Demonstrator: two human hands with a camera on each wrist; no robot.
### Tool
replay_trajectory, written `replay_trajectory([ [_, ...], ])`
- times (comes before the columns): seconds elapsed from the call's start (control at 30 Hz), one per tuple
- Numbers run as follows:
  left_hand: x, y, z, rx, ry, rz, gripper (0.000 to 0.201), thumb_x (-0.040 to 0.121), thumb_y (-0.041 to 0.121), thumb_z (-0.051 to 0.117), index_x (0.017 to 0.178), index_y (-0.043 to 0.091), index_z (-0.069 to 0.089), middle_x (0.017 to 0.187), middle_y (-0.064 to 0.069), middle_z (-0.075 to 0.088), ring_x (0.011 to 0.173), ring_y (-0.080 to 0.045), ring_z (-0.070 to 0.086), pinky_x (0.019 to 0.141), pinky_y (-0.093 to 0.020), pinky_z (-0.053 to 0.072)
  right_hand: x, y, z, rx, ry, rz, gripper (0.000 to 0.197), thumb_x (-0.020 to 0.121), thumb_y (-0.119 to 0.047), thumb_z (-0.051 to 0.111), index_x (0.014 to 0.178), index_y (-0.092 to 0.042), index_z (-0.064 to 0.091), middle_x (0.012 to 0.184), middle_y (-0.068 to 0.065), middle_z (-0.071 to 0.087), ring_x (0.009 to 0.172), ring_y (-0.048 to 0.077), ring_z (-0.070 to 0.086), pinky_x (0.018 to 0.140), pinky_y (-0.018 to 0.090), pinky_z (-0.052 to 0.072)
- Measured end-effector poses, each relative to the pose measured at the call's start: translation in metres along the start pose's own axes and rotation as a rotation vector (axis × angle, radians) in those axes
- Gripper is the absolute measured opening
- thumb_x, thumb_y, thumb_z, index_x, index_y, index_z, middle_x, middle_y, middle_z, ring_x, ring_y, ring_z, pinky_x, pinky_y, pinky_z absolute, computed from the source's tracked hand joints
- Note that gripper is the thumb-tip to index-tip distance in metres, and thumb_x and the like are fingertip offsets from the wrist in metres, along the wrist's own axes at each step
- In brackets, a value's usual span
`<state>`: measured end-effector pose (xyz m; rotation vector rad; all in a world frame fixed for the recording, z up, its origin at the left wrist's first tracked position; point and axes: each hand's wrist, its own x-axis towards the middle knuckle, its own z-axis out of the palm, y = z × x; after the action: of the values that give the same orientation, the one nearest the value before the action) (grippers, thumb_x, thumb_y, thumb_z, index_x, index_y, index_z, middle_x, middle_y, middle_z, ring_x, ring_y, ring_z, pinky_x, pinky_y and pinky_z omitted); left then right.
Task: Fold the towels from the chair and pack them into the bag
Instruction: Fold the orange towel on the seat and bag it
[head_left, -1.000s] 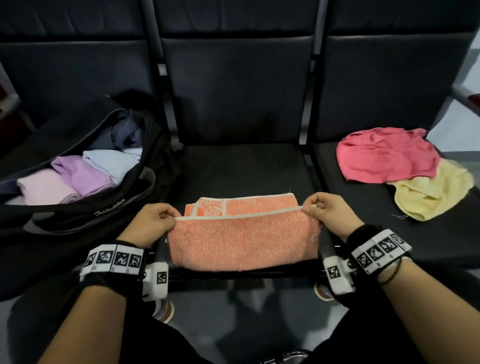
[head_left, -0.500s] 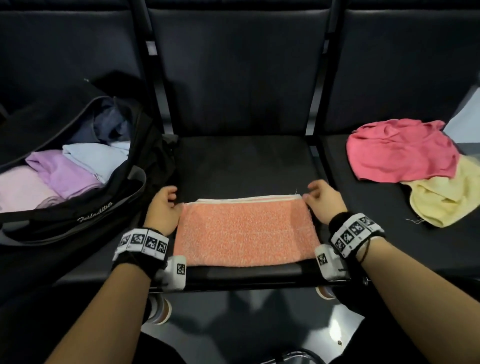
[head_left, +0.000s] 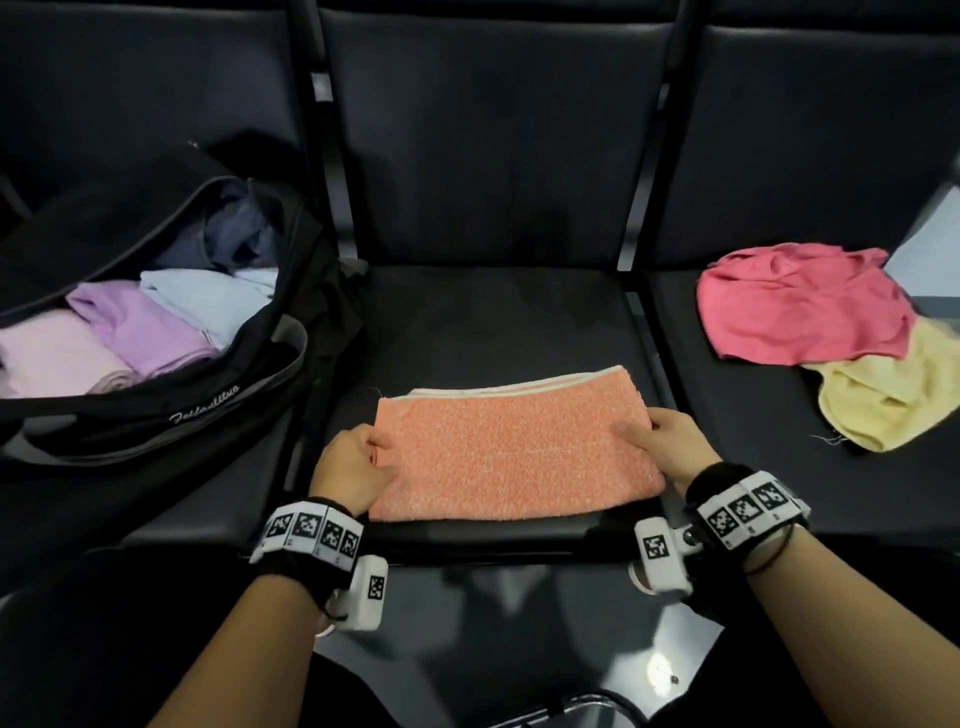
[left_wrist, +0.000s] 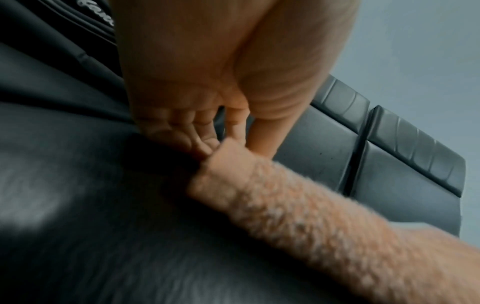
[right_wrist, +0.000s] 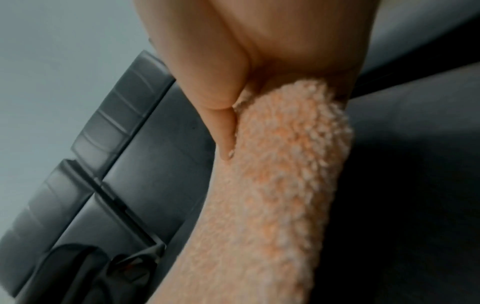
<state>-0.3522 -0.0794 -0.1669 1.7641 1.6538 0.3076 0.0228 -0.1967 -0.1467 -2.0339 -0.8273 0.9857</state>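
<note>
A folded orange towel (head_left: 514, 447) lies on the middle black seat (head_left: 498, 322). My left hand (head_left: 358, 462) pinches its left end, thumb on top and fingers under the edge; in the left wrist view the fingers (left_wrist: 197, 142) curl at the towel (left_wrist: 298, 205) edge. My right hand (head_left: 665, 447) grips the right end, and in the right wrist view its thumb (right_wrist: 221, 127) presses along the towel (right_wrist: 280, 174). The open black bag (head_left: 171, 410) sits on the left seat with pink, purple and light blue folded towels inside.
A crumpled pink towel (head_left: 800, 306) lies over a yellow towel (head_left: 893, 395) on the right seat. Black seat backs (head_left: 493, 130) rise behind. The floor (head_left: 498, 639) shows dark below the seat's front edge.
The near half of the orange towel was folded over to the far edge. Both hands then slid from the far corners down to the middle of the towel's short ends.
</note>
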Motion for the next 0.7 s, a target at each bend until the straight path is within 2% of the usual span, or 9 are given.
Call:
replay_trajectory([
  [0.1,-0.005,0.006,0.008,0.043,0.030,0.014,0.031,0.072,0.018,0.084,0.089,0.034,0.064,0.094,0.003,0.062,0.088,-0.017,0.062,0.080,-0.030,0.050,-0.003,0.001,-0.013,-0.034,0.042,0.031,0.026,0.087,-0.015,0.073,0.091,0.009,0.065,0.087,0.015,0.068,0.077,0.025,0.064,0.071,0.042,0.053],
  [0.23,-0.007,0.013,0.010,0.063,0.005,0.023,0.029,0.070,0.022,0.084,0.085,0.036,0.063,0.089,0.005,0.060,0.083,-0.016,0.061,0.076,-0.030,0.050,-0.010,-0.007,-0.017,0.111,0.022,0.146,0.010,0.088,-0.007,0.070,0.083,-0.001,0.065,0.091,0.019,0.067,0.077,0.027,0.064,0.065,0.034,0.052],
  [0.3,-0.008,0.012,0.008,0.068,0.019,0.031,0.028,0.071,0.020,0.084,0.085,0.035,0.065,0.092,0.003,0.056,0.084,-0.016,0.060,0.075,-0.030,0.049,-0.016,-0.021,-0.016,0.194,-0.008,0.150,0.003,0.089,-0.005,0.067,0.091,-0.003,0.068,0.093,0.019,0.068,0.081,0.030,0.063,0.068,0.037,0.053],
  [0.33,-0.008,0.012,0.006,0.065,0.043,0.041,0.026,0.072,0.019,0.083,0.085,0.034,0.066,0.094,0.004,0.054,0.083,-0.013,0.059,0.073,-0.027,0.047,-0.020,-0.030,-0.014,0.195,-0.038,0.127,0.009,0.089,-0.005,0.066,0.097,-0.003,0.069,0.089,0.017,0.066,0.074,0.029,0.060,0.061,0.036,0.050],
  [0.4,-0.008,0.015,0.003,0.023,0.102,0.086,0.022,0.075,0.017,0.080,0.084,0.032,0.066,0.095,0.005,0.053,0.079,-0.006,0.055,0.070,-0.021,0.041,-0.028,-0.053,-0.006,0.161,-0.109,0.058,0.017,0.088,-0.005,0.064,0.104,-0.005,0.069,0.072,0.008,0.060,0.052,0.019,0.048,0.041,0.024,0.035],
  [0.47,-0.007,0.021,-0.001,-0.071,0.134,0.124,0.015,0.080,0.015,0.074,0.083,0.029,0.068,0.090,0.006,0.058,0.076,-0.005,0.057,0.071,-0.021,0.042,-0.039,-0.078,0.010,0.145,-0.173,-0.018,0.021,0.085,-0.003,0.063,0.104,-0.009,0.071,0.063,-0.001,0.057,0.043,0.007,0.044,0.035,0.020,0.028],
  [0.53,-0.006,0.027,-0.002,-0.236,0.076,0.097,0.012,0.084,0.013,0.068,0.083,0.024,0.072,0.083,0.005,0.066,0.071,-0.008,0.062,0.069,-0.022,0.048,-0.050,-0.103,0.035,0.151,-0.223,-0.067,0.027,0.083,-0.001,0.063,0.107,-0.011,0.071,0.066,-0.002,0.058,0.046,0.004,0.049,0.037,0.018,0.032],
  [0.6,-0.006,0.031,-0.002,-0.451,-0.029,0.036,0.011,0.091,0.012,0.064,0.088,0.018,0.073,0.081,-0.002,0.071,0.065,-0.011,0.065,0.060,-0.025,0.052,-0.060,-0.123,0.067,0.156,-0.265,-0.102,0.032,0.082,0.002,0.062,0.112,-0.009,0.069,0.070,0.002,0.059,0.051,0.005,0.053,0.040,0.019,0.038],
  [0.7,-0.009,0.031,0.001,-0.675,-0.104,-0.092,0.021,0.099,0.012,0.052,0.085,0.010,0.067,0.073,-0.006,0.069,0.058,-0.016,0.063,0.050,-0.028,0.049,-0.073,-0.139,0.117,0.140,-0.388,-0.131,0.033,0.086,0.001,0.062,0.118,-0.008,0.065,0.074,0.006,0.062,0.058,0.012,0.062,0.050,0.026,0.052],
])
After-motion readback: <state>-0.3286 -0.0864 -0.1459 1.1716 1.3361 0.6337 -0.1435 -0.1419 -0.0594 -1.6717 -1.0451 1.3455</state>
